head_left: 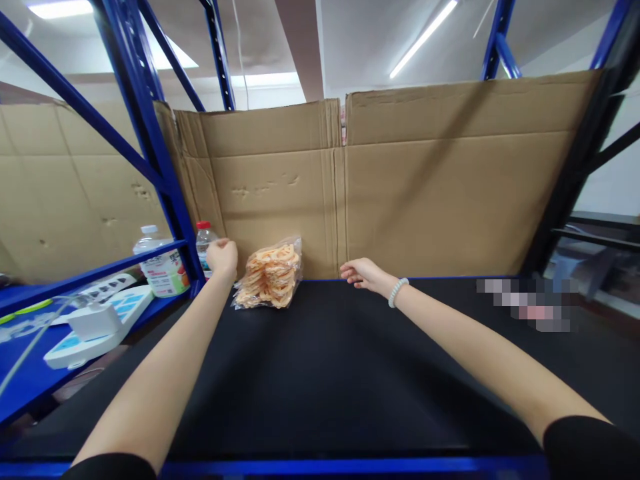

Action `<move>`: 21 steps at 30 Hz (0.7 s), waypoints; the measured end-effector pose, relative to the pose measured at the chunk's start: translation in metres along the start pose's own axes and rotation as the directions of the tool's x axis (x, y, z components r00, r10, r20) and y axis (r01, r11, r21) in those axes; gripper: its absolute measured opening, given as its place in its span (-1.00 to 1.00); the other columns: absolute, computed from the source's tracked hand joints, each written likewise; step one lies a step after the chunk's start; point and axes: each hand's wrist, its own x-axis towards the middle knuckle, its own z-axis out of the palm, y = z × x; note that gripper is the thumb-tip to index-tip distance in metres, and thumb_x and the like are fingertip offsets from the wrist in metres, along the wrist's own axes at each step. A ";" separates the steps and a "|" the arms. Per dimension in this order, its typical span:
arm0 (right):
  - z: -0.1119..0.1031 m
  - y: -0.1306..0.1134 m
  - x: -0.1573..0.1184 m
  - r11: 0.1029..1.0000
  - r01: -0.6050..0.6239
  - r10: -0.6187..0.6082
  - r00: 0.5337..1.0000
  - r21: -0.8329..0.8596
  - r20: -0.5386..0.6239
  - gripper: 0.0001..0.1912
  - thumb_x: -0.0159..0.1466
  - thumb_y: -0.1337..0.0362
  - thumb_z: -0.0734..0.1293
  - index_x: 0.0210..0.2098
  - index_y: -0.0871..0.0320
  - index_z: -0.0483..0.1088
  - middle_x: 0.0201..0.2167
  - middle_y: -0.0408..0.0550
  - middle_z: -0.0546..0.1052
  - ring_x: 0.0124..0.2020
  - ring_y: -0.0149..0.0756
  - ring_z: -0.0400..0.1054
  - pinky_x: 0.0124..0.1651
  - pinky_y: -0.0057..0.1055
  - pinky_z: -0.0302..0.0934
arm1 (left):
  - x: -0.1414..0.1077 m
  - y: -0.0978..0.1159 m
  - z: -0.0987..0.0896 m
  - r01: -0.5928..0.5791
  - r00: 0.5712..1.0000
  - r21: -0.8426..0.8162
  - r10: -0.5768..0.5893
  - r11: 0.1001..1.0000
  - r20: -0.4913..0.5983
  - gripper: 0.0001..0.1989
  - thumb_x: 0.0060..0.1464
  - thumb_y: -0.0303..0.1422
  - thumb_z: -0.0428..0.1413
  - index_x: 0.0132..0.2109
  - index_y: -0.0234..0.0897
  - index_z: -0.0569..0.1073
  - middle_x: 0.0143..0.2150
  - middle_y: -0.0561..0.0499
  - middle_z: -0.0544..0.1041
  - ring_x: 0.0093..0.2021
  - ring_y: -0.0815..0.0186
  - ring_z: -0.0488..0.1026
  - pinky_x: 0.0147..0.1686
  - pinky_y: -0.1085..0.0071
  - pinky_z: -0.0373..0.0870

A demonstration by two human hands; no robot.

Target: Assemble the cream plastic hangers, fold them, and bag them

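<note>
At the back left, my left hand (pixel 223 257) is closed against the right side of a clear plastic bottle (pixel 204 235) with a red cap and covers part of it. The bottle stands upright beside the blue post. Just right of that hand, a clear plastic bag (pixel 270 275) of orange-beige, ring-shaped snack pieces rests on the black tabletop (pixel 320 373), near the cardboard. My right hand (pixel 365 273), with a pale beaded bracelet on the wrist, hovers over the back middle of the table. Its fingers are loosely bent and apart, holding nothing.
A cardboard wall (pixel 440 200) closes off the back. Blue metal posts (pixel 173 193) rise at the left. Beyond them stand a large white-capped bottle (pixel 163 267), a white power strip (pixel 107 327) with a plugged-in adapter, and a cable. A blurred patch (pixel 530 303) lies at right.
</note>
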 end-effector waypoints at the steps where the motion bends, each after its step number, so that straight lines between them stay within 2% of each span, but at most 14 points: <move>1: -0.005 0.010 -0.010 0.999 0.026 -0.027 1.000 -0.027 -0.016 -0.75 0.34 0.18 0.27 -0.11 0.24 0.38 -0.21 -0.05 0.48 -0.30 -0.36 0.41 -0.26 -0.33 0.37 | -0.008 0.005 0.003 -0.065 0.996 0.004 0.065 0.998 -0.064 -0.68 0.23 -0.30 0.09 0.08 -0.31 0.36 0.07 -0.13 0.40 -0.02 0.15 0.43 -0.08 0.11 0.43; 3: -0.013 0.031 -0.028 0.993 0.084 -0.088 0.995 -0.080 -0.046 -0.81 0.33 0.22 0.29 -0.24 0.26 0.40 -0.35 -0.13 0.47 -0.43 -0.44 0.36 -0.36 -0.43 0.32 | -0.027 0.014 0.011 -0.200 0.971 0.011 0.199 0.980 -0.134 -0.75 0.20 -0.41 0.09 0.03 -0.35 0.38 0.00 -0.10 0.43 -0.03 0.18 0.42 -0.04 0.16 0.40; 4: -0.016 0.041 -0.036 0.988 0.115 -0.121 0.991 -0.102 -0.058 -0.84 0.32 0.26 0.30 -0.31 0.26 0.40 -0.43 -0.16 0.46 -0.50 -0.48 0.32 -0.41 -0.48 0.28 | -0.037 0.017 0.015 -0.271 0.954 0.011 0.270 0.963 -0.134 -0.77 0.16 -0.49 0.08 -0.02 -0.36 0.39 -0.05 -0.09 0.45 -0.05 0.22 0.42 -0.02 0.22 0.38; 7: -0.024 0.066 -0.054 0.967 0.210 -0.222 0.972 -0.144 -0.076 -0.85 0.24 0.45 0.29 -0.47 0.24 0.41 -0.60 -0.22 0.41 -0.61 -0.53 0.20 -0.49 -0.55 0.13 | -0.071 0.022 0.025 -0.466 0.882 0.002 0.464 0.885 -0.084 -0.76 0.04 -0.59 0.04 -0.12 -0.34 0.39 -0.17 -0.04 0.45 -0.13 0.26 0.42 -0.05 0.34 0.35; 10: -0.030 0.079 -0.060 0.946 0.288 -0.300 0.952 -0.149 -0.066 -0.82 0.16 0.51 0.25 -0.48 0.21 0.44 -0.63 -0.22 0.43 -0.62 -0.53 0.19 -0.51 -0.56 0.07 | -0.110 0.016 0.034 -0.630 0.776 -0.018 0.630 0.776 0.033 -0.81 0.04 -0.54 -0.01 -0.17 -0.29 0.36 -0.25 -0.02 0.41 -0.18 0.23 0.40 -0.09 0.30 0.34; 12: -0.032 0.082 -0.060 0.934 0.323 -0.335 0.941 -0.152 -0.058 -0.81 0.15 0.50 0.23 -0.48 0.21 0.44 -0.62 -0.22 0.43 -0.62 -0.52 0.19 -0.50 -0.56 0.06 | -0.139 0.006 0.042 -0.735 0.652 -0.066 0.730 0.675 0.205 -0.85 0.04 -0.51 -0.01 -0.21 -0.26 0.36 -0.30 0.01 0.42 -0.27 0.26 0.40 -0.17 0.33 0.35; 14: -0.032 0.083 -0.058 0.924 0.347 -0.359 0.932 -0.162 -0.048 -0.81 0.14 0.50 0.22 -0.49 0.21 0.43 -0.64 -0.22 0.42 -0.62 -0.50 0.20 -0.49 -0.55 0.07 | -0.169 -0.005 0.049 -0.811 0.471 -0.146 0.780 0.567 0.413 -0.86 0.03 -0.49 0.02 -0.23 -0.23 0.38 -0.33 0.04 0.43 -0.32 0.29 0.41 -0.24 0.38 0.36; 16: -0.032 0.085 -0.056 0.913 0.367 -0.377 0.926 -0.178 -0.025 -0.82 0.15 0.48 0.23 -0.49 0.21 0.44 -0.64 -0.21 0.42 -0.60 -0.49 0.22 -0.48 -0.54 0.08 | -0.194 -0.016 0.055 -0.840 0.307 -0.223 0.773 0.494 0.555 -0.84 0.03 -0.50 0.01 -0.22 -0.21 0.39 -0.36 0.07 0.44 -0.36 0.31 0.42 -0.30 0.42 0.36; 18: -0.032 0.087 -0.056 0.902 0.385 -0.392 0.920 -0.195 0.006 -0.84 0.16 0.45 0.24 -0.47 0.21 0.45 -0.63 -0.20 0.43 -0.59 -0.47 0.24 -0.47 -0.53 0.10 | -0.211 -0.024 0.060 -0.848 0.193 -0.275 0.748 0.452 0.635 -0.83 0.04 -0.50 0.01 -0.21 -0.20 0.39 -0.34 0.06 0.46 -0.33 0.30 0.43 -0.31 0.41 0.37; 19: -0.032 0.088 -0.056 0.896 0.394 -0.399 0.917 -0.206 0.020 -0.84 0.16 0.44 0.24 -0.46 0.20 0.45 -0.63 -0.20 0.44 -0.58 -0.46 0.26 -0.46 -0.52 0.11 | -0.216 -0.027 0.061 -0.851 0.150 -0.293 0.735 0.437 0.661 -0.84 0.05 -0.50 0.01 -0.22 -0.20 0.40 -0.32 0.05 0.47 -0.30 0.29 0.43 -0.28 0.40 0.37; 21: -0.033 0.090 -0.058 0.881 0.413 -0.415 0.909 -0.229 0.042 -0.84 0.17 0.43 0.24 -0.45 0.20 0.46 -0.62 -0.20 0.44 -0.56 -0.45 0.28 -0.43 -0.52 0.13 | -0.220 -0.030 0.062 -0.854 0.099 -0.309 0.713 0.419 0.694 -0.85 0.08 -0.49 0.00 -0.22 -0.20 0.40 -0.27 0.03 0.49 -0.24 0.25 0.43 -0.23 0.36 0.38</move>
